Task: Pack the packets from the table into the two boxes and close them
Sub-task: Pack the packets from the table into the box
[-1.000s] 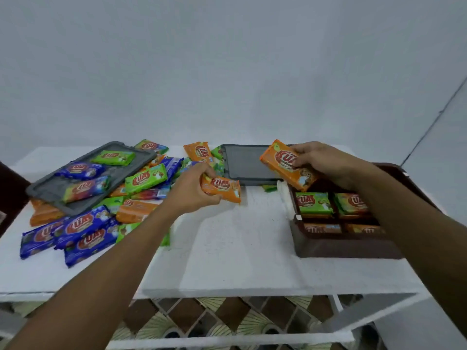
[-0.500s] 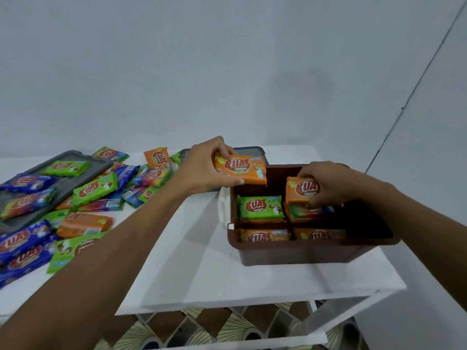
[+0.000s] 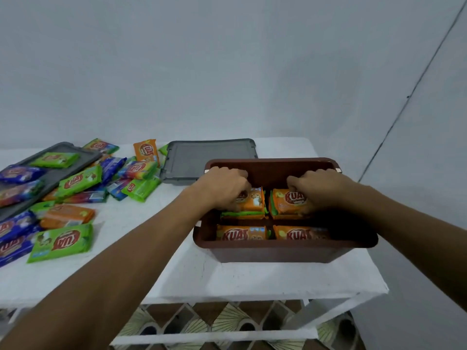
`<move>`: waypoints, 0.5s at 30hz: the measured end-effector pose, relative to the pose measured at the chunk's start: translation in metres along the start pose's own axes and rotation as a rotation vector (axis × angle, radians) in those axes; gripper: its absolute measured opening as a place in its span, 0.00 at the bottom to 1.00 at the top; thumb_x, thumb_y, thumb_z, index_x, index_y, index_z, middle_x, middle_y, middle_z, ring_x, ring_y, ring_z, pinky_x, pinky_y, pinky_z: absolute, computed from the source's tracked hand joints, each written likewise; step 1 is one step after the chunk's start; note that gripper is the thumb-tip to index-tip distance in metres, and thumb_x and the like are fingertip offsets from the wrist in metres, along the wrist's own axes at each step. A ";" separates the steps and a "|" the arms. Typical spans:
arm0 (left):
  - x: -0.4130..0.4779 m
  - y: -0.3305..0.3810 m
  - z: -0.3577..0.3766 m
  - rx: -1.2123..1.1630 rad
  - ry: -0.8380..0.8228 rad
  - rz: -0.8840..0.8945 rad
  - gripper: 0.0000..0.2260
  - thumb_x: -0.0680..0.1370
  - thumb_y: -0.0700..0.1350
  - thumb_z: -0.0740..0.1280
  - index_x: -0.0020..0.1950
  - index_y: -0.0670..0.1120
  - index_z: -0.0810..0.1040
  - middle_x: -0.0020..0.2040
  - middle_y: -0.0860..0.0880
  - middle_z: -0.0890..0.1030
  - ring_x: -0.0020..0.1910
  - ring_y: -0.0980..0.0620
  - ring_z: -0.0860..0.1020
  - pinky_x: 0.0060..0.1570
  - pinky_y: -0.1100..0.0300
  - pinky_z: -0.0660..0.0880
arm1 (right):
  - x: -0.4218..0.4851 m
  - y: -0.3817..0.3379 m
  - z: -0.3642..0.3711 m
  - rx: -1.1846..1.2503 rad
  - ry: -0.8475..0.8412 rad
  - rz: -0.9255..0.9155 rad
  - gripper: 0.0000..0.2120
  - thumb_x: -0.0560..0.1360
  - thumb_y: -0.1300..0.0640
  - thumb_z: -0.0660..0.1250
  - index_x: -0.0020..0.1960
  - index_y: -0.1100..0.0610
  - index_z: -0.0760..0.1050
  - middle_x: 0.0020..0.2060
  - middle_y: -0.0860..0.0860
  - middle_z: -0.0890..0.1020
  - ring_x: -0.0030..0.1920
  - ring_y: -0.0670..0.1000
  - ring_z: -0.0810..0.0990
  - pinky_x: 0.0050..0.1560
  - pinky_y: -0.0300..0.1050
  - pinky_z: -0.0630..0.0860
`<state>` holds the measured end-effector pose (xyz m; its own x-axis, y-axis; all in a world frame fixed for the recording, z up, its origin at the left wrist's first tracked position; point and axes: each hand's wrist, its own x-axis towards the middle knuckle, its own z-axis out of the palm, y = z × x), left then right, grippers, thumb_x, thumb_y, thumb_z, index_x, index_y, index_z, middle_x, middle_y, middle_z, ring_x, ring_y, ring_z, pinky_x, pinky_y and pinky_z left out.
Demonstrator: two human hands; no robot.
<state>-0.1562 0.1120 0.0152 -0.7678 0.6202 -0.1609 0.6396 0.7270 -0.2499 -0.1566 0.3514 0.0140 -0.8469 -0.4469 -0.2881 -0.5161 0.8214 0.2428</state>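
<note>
A brown box (image 3: 283, 251) stands open on the right part of the white table (image 3: 227, 281). Inside it lie stacked orange and green packets. My left hand (image 3: 225, 189) presses an orange packet (image 3: 254, 202) onto the back-left stack. My right hand (image 3: 321, 189) holds another orange packet (image 3: 288, 202) on the back-right stack. Two more orange packets (image 3: 242, 233) fill the front row. Loose blue, green and orange packets (image 3: 63, 239) lie scattered on the table's left. Only one box shows.
A grey lid (image 3: 209, 160) lies flat behind the box. A second grey lid (image 3: 50, 173) sits at the far left with packets on and around it. The table's right edge is close to the box. A wall rises behind.
Both hands have dropped into the box. The left hand carried its orange packet from above the box's left rim down onto the back-left stack. The view shifted right.
</note>
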 end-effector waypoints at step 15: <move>0.012 0.020 0.006 0.052 -0.034 -0.092 0.31 0.72 0.49 0.74 0.72 0.48 0.65 0.63 0.46 0.72 0.55 0.42 0.78 0.41 0.51 0.72 | 0.001 -0.002 0.007 0.064 0.082 0.072 0.30 0.70 0.39 0.71 0.66 0.52 0.69 0.58 0.51 0.78 0.54 0.52 0.79 0.47 0.44 0.74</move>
<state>-0.1534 0.1323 0.0030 -0.8247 0.5405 -0.1668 0.5640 0.7637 -0.3140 -0.1560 0.3519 0.0066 -0.8906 -0.4108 -0.1949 -0.4461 0.8725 0.1995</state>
